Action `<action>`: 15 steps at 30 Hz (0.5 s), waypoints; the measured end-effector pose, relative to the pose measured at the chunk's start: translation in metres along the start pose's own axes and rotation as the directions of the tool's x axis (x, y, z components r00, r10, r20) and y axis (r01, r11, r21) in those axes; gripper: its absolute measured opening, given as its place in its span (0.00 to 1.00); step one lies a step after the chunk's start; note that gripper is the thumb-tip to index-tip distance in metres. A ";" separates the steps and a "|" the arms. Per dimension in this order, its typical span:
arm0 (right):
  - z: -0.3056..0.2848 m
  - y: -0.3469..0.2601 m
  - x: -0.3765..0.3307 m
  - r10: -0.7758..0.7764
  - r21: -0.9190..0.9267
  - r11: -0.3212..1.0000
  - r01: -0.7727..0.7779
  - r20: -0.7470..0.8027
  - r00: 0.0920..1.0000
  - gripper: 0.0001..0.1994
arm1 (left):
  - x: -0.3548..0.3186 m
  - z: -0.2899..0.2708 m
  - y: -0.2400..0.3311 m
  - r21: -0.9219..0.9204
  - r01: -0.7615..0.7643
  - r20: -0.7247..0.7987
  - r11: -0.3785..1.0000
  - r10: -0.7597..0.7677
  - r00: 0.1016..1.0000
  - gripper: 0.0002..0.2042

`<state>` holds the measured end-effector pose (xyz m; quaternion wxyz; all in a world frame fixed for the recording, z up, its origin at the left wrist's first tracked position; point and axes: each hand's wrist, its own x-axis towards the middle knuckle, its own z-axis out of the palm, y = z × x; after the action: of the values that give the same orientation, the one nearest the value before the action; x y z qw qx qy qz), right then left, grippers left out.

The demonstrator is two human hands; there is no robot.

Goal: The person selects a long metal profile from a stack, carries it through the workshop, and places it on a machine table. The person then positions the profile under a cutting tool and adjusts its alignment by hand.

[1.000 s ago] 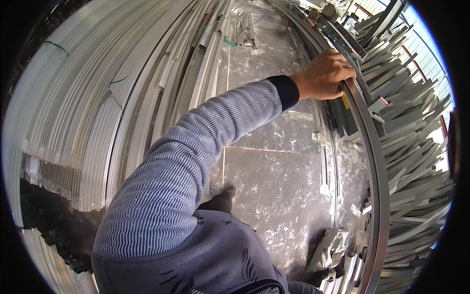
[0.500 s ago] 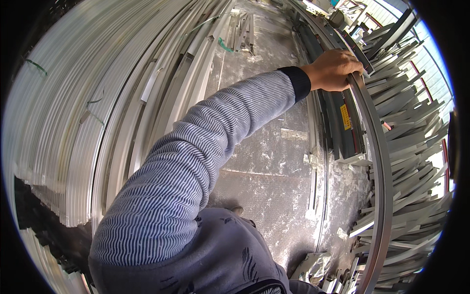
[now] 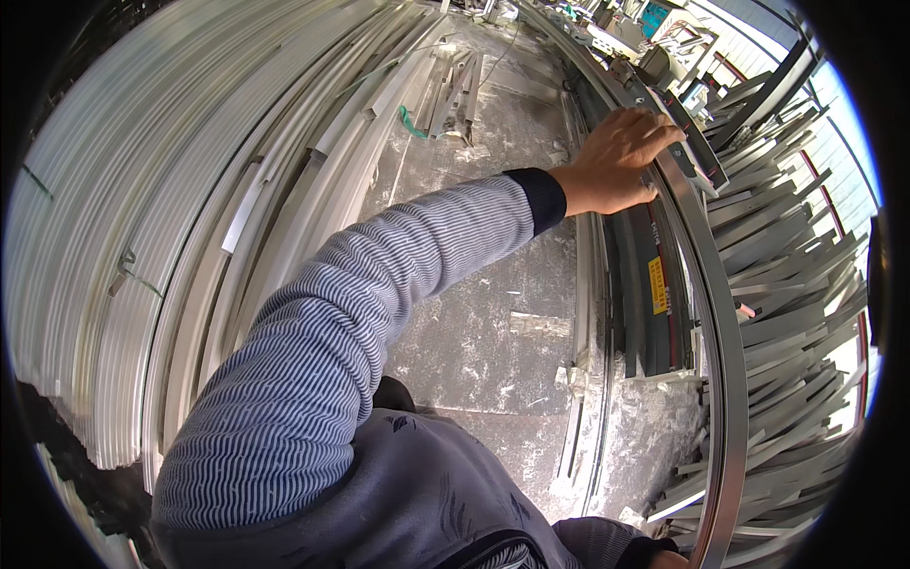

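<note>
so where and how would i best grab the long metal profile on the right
Probably at two spread-out spots on the long metal profile, one at the left hand, coming from its left, thumb on the near edge, fingers over the far one. It is long and narrow; its left side faces the floor, while loose strips crowd its right.

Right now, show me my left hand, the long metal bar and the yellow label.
Left hand [image 3: 618, 163], head view: on the back of the hand.
Long metal bar [image 3: 730, 379], head view: on the middle of its visible length.
Yellow label [image 3: 657, 286], head view: on the centre of its face.
</note>
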<state>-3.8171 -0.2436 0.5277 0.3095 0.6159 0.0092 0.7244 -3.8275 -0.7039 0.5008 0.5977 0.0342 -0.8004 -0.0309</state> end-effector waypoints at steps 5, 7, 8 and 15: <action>-0.028 0.116 -0.029 0.000 -0.057 0.998 0.001 0.014 1.000 0.14 | 0.016 0.054 -0.016 -0.187 -0.199 -0.183 0.962 0.165 0.969 0.32; -0.040 0.155 -0.040 -0.043 -0.201 0.979 0.034 -0.042 0.998 0.15 | 0.036 0.081 -0.044 -0.181 -0.199 -0.247 0.963 0.151 0.957 0.28; -0.040 0.179 -0.053 -0.041 -0.217 0.976 0.033 -0.033 0.999 0.14 | 0.042 0.091 -0.073 -0.183 -0.190 -0.277 0.965 0.134 0.951 0.27; -0.040 0.336 -0.115 -0.373 -0.672 0.691 0.268 -0.013 0.928 0.11 | 0.086 0.141 -0.244 -0.180 -0.233 -0.255 0.956 0.183 0.950 0.13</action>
<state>-3.9941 -0.5536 0.5489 0.6266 0.3998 -0.1162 0.6588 -3.9826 -0.9536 0.5210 0.6885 -0.1099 -0.7154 -0.0466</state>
